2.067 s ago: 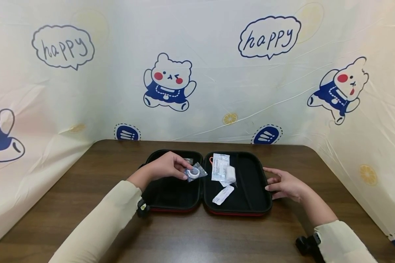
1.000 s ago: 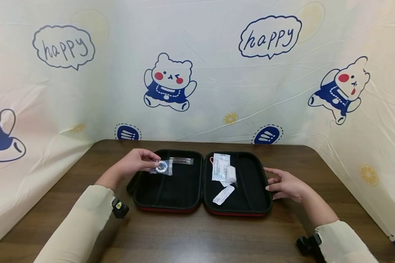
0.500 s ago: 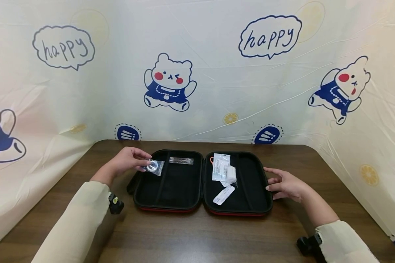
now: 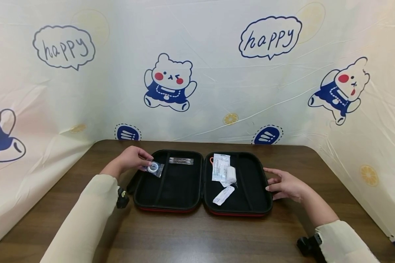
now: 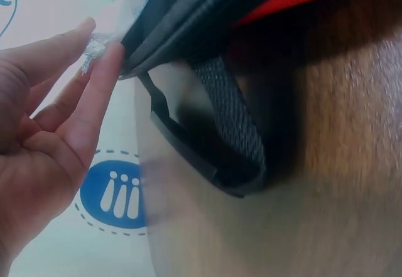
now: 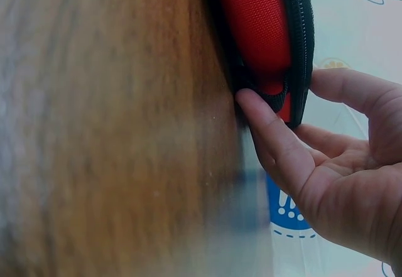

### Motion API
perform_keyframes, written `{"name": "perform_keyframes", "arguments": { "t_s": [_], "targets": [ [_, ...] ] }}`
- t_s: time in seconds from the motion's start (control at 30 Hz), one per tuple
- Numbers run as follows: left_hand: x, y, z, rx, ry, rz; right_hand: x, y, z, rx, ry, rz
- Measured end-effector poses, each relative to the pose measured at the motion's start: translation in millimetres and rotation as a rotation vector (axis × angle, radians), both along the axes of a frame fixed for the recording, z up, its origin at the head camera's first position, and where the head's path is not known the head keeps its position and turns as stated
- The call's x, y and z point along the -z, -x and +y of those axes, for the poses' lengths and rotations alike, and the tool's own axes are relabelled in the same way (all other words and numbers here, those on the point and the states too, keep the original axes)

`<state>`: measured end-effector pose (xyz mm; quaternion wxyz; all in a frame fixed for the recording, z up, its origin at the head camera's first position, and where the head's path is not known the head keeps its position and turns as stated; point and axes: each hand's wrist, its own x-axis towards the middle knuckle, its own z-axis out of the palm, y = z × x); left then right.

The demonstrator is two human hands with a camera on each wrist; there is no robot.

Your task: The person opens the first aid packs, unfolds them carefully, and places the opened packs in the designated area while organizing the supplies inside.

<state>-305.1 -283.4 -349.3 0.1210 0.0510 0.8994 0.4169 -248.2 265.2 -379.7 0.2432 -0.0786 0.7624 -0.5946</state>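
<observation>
A black zip case (image 4: 179, 191) with a red outside lies spread on the table. My left hand (image 4: 129, 160) pinches a clear packet (image 4: 155, 168) holding a white ring-shaped roll, like medical tape, over the far left corner of the left half. The left wrist view shows the packet's edge (image 5: 119, 19) between thumb and fingers. My right hand (image 4: 288, 185) holds the right half by its outer side; in the right wrist view, fingertips sit on the rim and low beside a strap loop. White packets (image 4: 221, 167), a white roll (image 4: 230, 174) and an orange handle loop (image 4: 211, 160) lie in that half.
A slim clear packet (image 4: 181, 161) lies at the back of the left half. A white strip packet (image 4: 223, 195) rests farther forward in the right half. The case's carry strap (image 5: 235, 120) sticks out at the left. A printed curtain (image 4: 197, 73) stands behind the brown table (image 4: 197, 237).
My left hand has moved left from near the case's middle, carrying the clear packet to the left corner, and has barely shifted in the last half second. The right hand stays put.
</observation>
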Motion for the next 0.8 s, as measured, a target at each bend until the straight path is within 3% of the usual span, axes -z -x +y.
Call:
{"name": "perform_keyframes", "arguments": {
  "t_s": [0.47,0.8],
  "targets": [
    [3.6,1.9,15.3,0.043,-0.146,-0.073,-0.3,0.2,-1.4,0.008,-0.002,-0.004],
    [5.2,6.9,15.8,0.037,-0.121,-0.120,-1.6,-0.8,-2.4,0.007,-0.015,-0.001]
  ]
}}
